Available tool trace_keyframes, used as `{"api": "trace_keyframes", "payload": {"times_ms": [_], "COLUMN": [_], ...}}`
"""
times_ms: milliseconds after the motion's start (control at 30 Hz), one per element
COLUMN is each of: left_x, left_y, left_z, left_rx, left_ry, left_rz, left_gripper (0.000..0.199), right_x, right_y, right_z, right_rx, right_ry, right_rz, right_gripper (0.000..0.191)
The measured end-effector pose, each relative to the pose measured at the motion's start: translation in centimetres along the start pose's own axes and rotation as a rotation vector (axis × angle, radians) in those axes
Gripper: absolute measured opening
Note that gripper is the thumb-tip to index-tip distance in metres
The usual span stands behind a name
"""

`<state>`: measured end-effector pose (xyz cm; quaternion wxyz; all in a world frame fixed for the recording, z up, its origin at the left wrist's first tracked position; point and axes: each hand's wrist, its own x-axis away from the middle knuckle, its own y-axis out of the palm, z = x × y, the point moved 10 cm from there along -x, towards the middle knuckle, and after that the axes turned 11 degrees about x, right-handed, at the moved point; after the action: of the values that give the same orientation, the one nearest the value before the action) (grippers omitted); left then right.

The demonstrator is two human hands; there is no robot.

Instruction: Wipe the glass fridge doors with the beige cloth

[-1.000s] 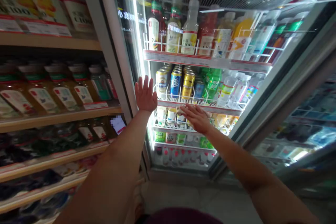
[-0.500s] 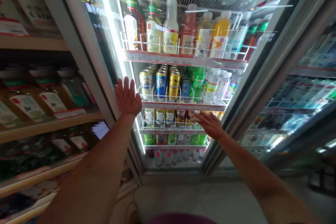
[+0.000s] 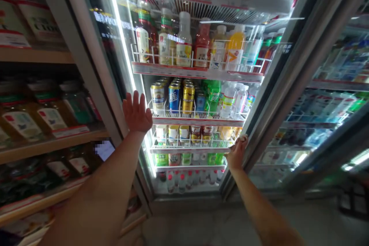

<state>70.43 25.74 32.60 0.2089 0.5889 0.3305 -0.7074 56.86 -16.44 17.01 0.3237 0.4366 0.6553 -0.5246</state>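
Our right hand (image 3: 236, 157) has moved across from before the brown cans (image 3: 201, 133) to the glass fridge door's (image 3: 186, 203) right edge, fingers bunched around what looks like a crumpled pale tissue (image 3: 243, 137), so our work seems to reach that side; our left hand (image 3: 137, 113) stays flat, fingers spread, near the left edge.

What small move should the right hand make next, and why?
Perhaps ease the right hand leftward: it is beside the right door frame with a small pale thing at its fingertips, and most of the lit cooler front lies between it and the spread left hand.
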Motion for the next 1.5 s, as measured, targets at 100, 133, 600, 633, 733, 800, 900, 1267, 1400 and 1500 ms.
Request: {"api": "trace_keyframes", "payload": {"times_ms": [100, 133, 600, 633, 733, 800, 900, 1267, 1400, 1500], "left_x": [0.0, 0.0, -0.1, -0.1, -0.1, 0.0, 0.0, 0.0, 0.0, 0.1], "left_y": [0.0, 0.0, -0.1, -0.2, -0.2, -0.1, -0.1, 0.0, -0.1, -0.2], "left_z": [0.0, 0.1, 0.1, 0.1, 0.2, 0.2, 0.1, 0.0, 0.2, 0.2], "left_rx": [-0.021, -0.024, 0.032, 0.036, 0.039, 0.036, 0.022, 0.02, 0.011, 0.005], "left_ry": [0.009, 0.009, -0.058, -0.054, -0.057, -0.061, -0.062, -0.092, -0.081, -0.088], "left_rz": [0.004, 0.003, -0.008, -0.005, -0.007, -0.011, -0.014, -0.03, -0.029, -0.023], "left_gripper": [0.065, 0.065, 0.068, 0.068, 0.068, 0.069, 0.069, 0.068, 0.064, 0.062], "right_x": [-2.7, -3.7, -8.9, -9.7, -8.1, -4.8, -0.8, -7.0, -3.3, -8.0], "right_y": [-0.8, -0.9, -1.4, -1.6, -1.4, -0.3, 1.9, 0.4, 1.9, 0.8], "right_z": [1.9, 2.3, -3.1, -3.8, -5.8, -7.3, -9.7, -16.3, -18.4, -18.8], "right_rx": [0.019, 0.021, 0.007, 0.024, 0.076, 0.078, 0.051, -0.027, -0.063, -0.058], "right_ry": [0.124, 0.144, -0.166, -0.199, -0.289, -0.421, -0.675, -0.644, -0.869, -0.74], "right_rz": [0.131, 0.155, 0.226, 0.237, 0.251, 0.177, -0.041, 0.143, -0.031, 0.017], "right_gripper": [0.064, 0.062, 0.046, 0.045, 0.042, 0.041, 0.051, 0.045, 0.048, 0.052]}}
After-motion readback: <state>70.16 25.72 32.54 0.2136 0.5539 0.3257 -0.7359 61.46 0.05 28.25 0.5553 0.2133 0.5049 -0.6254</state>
